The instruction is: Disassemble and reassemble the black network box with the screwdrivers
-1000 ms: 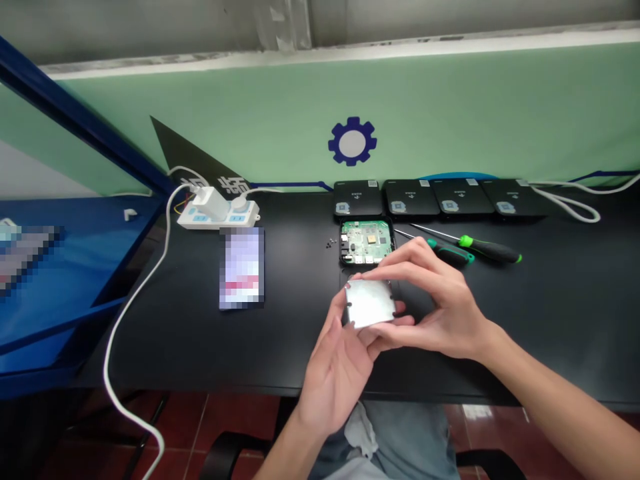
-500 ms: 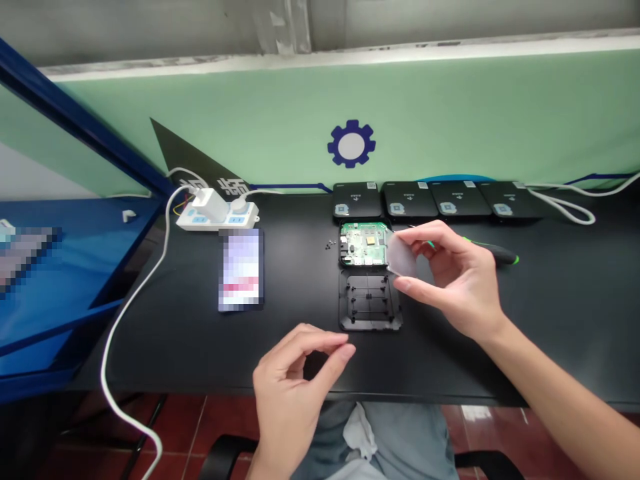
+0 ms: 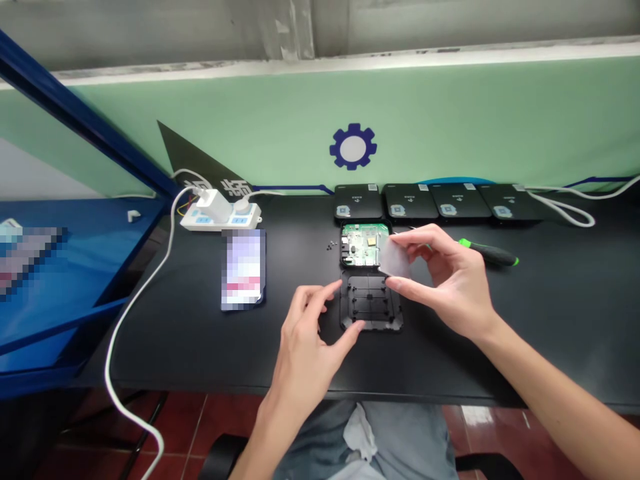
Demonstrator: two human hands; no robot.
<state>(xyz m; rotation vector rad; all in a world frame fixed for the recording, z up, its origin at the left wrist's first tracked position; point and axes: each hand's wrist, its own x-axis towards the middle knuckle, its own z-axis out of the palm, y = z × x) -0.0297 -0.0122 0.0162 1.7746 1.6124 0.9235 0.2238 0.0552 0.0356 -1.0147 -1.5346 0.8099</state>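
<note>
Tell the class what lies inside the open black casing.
Moulded ribs and posts show inside the black casing. The right hand hides its upper right corner, and the left hand hides part of its left edge.

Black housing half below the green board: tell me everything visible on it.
The black plastic housing half lies flat, open side up, on the dark table top, directly in front of the green circuit board. It is roughly square with angled corners and a raised rim, and its matte floor carries a grid of thin ribs and small posts. The fingertips of the left hand touch its near edge and left corner.
</note>
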